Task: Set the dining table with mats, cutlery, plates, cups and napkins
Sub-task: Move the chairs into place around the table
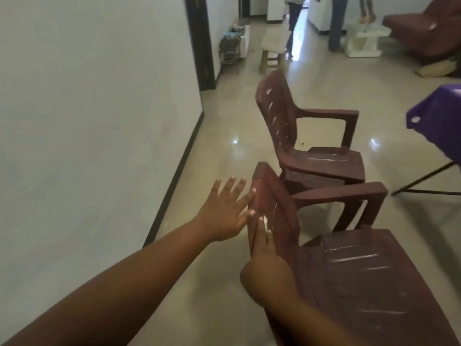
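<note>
Head view: you stand behind the near brown plastic chair (349,265), its backrest turned toward you. Your left hand (224,213) is spread wide, fingers straight, its fingertips and thumb just touching the left edge of the backrest. Your right hand (267,268) lies on the backrest lower down, fingers running up the panel; whether they curl over its edge cannot be told from here.

A second brown chair (306,141) stands just beyond the first, facing the same way, the two close to touching. At the far right edge, a table under a purple cloth (436,121) shows one corner and a thin dark leg (424,178). That looks to be the dining table; no mats, cutlery, plates, cups or napkins are in view, so the setting itself seems not yet begun.

The step in hand appears to be placing this chair. Take both side edges of the backrest firmly before you shift it; an open palm on one side will let it twist. Lift slightly rather than drag, since the glossy tiled floor (224,136) looks slick. Mind the far chair's seat and the table's splayed leg as you swing right.

The white wall (87,108) is close on your left. People's legs (294,21) stand far off in the corridor.
</note>
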